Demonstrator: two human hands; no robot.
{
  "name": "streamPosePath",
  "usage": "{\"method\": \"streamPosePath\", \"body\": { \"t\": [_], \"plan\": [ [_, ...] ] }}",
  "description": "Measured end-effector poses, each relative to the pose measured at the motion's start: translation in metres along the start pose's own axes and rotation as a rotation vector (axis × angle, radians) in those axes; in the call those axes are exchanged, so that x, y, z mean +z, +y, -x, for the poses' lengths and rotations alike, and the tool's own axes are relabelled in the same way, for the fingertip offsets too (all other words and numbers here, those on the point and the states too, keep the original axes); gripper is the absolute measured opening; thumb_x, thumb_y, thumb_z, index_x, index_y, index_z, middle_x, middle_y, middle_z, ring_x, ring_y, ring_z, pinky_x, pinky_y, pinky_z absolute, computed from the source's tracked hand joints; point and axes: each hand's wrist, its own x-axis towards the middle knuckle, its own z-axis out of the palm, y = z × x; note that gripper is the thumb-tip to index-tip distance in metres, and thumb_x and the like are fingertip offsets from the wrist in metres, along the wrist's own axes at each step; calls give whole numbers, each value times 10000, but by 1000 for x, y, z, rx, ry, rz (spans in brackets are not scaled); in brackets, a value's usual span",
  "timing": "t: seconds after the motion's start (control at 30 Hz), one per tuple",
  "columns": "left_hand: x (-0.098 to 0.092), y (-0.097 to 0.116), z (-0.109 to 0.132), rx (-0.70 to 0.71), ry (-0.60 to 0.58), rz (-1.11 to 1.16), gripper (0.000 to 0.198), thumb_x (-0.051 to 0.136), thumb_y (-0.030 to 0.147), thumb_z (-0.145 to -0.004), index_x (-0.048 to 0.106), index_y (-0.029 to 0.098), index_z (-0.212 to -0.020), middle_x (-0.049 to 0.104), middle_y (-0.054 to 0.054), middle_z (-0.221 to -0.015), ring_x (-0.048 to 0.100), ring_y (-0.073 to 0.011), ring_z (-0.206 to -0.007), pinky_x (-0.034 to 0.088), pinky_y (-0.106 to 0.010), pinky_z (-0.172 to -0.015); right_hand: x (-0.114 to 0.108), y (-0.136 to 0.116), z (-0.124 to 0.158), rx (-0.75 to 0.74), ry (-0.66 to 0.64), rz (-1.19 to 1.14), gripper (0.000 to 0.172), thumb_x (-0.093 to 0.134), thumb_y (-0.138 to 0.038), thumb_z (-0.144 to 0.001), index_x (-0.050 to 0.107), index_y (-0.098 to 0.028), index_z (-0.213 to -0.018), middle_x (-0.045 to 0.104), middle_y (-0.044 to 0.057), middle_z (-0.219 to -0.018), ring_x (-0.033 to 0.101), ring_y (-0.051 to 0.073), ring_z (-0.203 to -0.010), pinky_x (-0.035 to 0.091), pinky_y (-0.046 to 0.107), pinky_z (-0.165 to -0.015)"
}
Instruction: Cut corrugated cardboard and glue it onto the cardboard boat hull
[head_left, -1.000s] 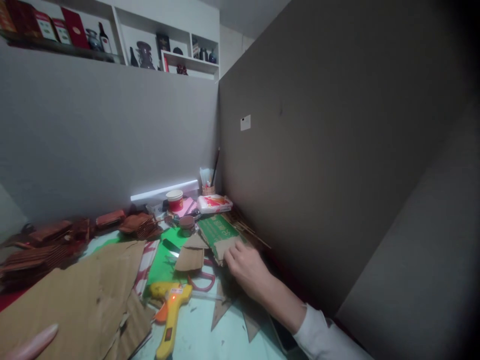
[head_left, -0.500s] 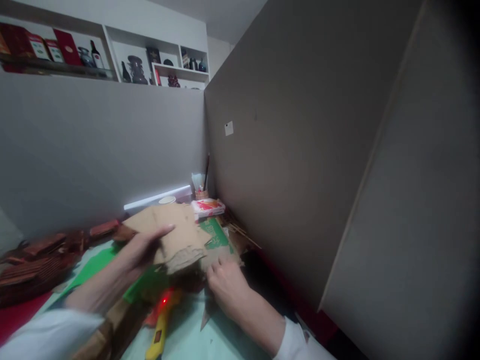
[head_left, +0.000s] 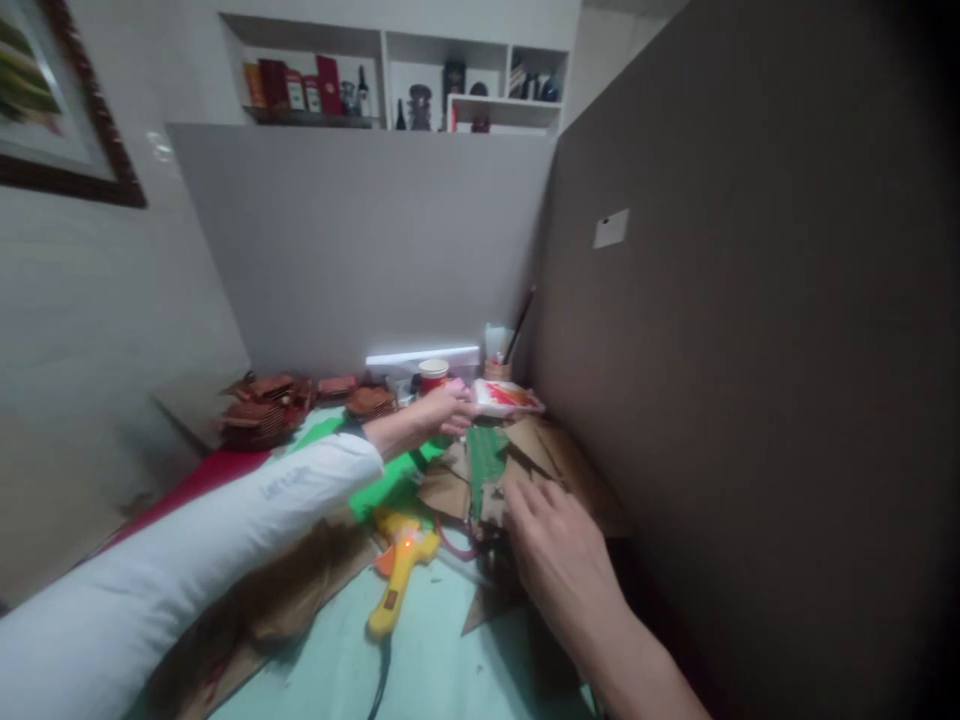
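The left hand (head_left: 436, 412) is hovering over the far part of the table (head_left: 442, 650), its fingers loosely parted and pointing toward a white pack (head_left: 506, 397) with red and orange print; whether they are touching it, I cannot tell. The right hand (head_left: 559, 530) is lying over the near edge of a heap of torn cardboard (head_left: 566, 455), fingers bent downward; its thumb is hidden, so I cannot tell whether it is gripping a piece. The heap is spreading just beyond that hand — a green-printed piece (head_left: 486, 458) is showing among brown ones.

A red paper cup (head_left: 433, 374) with a white rim is standing behind the left hand, its contents too small to tell. To the cup's right, a brown holder (head_left: 498, 371) is holding pale sticks (head_left: 496, 340) and a long dark rod (head_left: 522, 322), which is leaning right. Above the grey partition (head_left: 375, 230), a shelf unit (head_left: 385, 80) is holding boxes (head_left: 328, 85) and a bottle (head_left: 364, 95) in its left compartment, and a dark vase (head_left: 420, 106) in the middle one. Nearer, a yellow glue gun (head_left: 403, 575) is lying on the table, its small light glowing.
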Motion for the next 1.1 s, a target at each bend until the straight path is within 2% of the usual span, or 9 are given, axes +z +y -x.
{"method": "streamPosePath", "body": {
  "t": [0.1, 0.2, 0.33, 0.4, 0.47, 0.6, 0.73, 0.87, 1.1],
  "plan": [
    [-45, 16, 47, -14, 73, -172, 338, 632, 309, -892, 606, 153, -1190, 669, -94, -1134, 664, -224, -958, 549, -438, -834, 10, 8, -24, -62, -11, 14, 381, 543, -188, -932, 586, -250, -1306, 461, 175, -1468, 449, 390, -1294, 428, 487, -911],
    [-82, 14, 111, -35, 186, -376, 429, 697, 390, -811, 654, 167, -1175, 722, -85, -1062, 691, -222, -844, 530, -389, -821, 27, 16, -40, -65, -53, 42, 225, 578, -255, -929, 681, -249, -1129, 565, 169, -1365, 516, 380, -1233, 447, 490, -854],
    [-119, -18, 191, -142, 430, -670, 486, 667, 543, -766, 693, 201, -1111, 727, -88, -983, 645, -310, -917, 469, -424, -850, 41, 29, -44, -27, -74, 81, 206, 521, -220, -956, 666, -225, -1101, 666, 135, -1188, 604, 315, -1119, 471, 457, -789],
    [-131, -37, 218, -185, 580, -777, 563, 623, 603, -769, 679, 163, -1115, 700, -147, -1057, 590, -381, -1018, 402, -467, -897, 43, 33, -42, -29, -77, 100, 239, 504, -199, -954, 650, -230, -1140, 638, 131, -1255, 584, 312, -1161, 474, 451, -807],
    [-138, -54, 236, -225, 630, -812, 567, 577, 629, -785, 684, 154, -1076, 701, -142, -972, 603, -370, -943, 404, -442, -849, 40, 32, -42, -46, -13, 121, 305, 505, -189, -938, 618, -217, -1220, 586, 150, -1345, 556, 331, -1199, 472, 457, -837],
    [-138, -80, 245, -262, 547, -695, 634, 576, 606, -798, 581, 185, -1271, 644, -29, -728, 612, -256, -672, 449, -327, -621, 26, -5, -45, -176, 157, -17, 306, 456, -229, -937, 615, -184, -1195, 697, 143, -1132, 655, 289, -958, 497, 394, -754],
    [-128, -99, 237, -285, 477, -494, 768, 599, 524, -822, 292, 277, -1482, 609, 5, -791, 624, -193, -589, 461, -262, -473, 19, -81, -50, -363, 23, -270, 182, 513, -133, -872, 620, -227, -986, 709, 55, -875, 656, 207, -748, 445, 286, -574],
    [-122, -114, 231, -321, 465, -337, 843, 574, 482, -844, 83, 341, -1515, 598, 4, -831, 601, -164, -509, 427, -233, -379, 30, -145, -51, -555, 8, -207, 116, 594, -77, -836, 592, -186, -797, 670, 67, -796, 609, 235, -722, 423, 326, -587],
    [-140, -119, 241, -202, 555, -146, 789, 523, 477, -817, 170, 244, -1483, 604, -23, -914, 412, -63, -347, 311, -215, -324, 27, -178, -48, -614, 1, -184, 75, 680, -133, -830, 615, -164, -848, 665, 42, -824, 591, 206, -718, 441, 329, -616]
  ]
}}
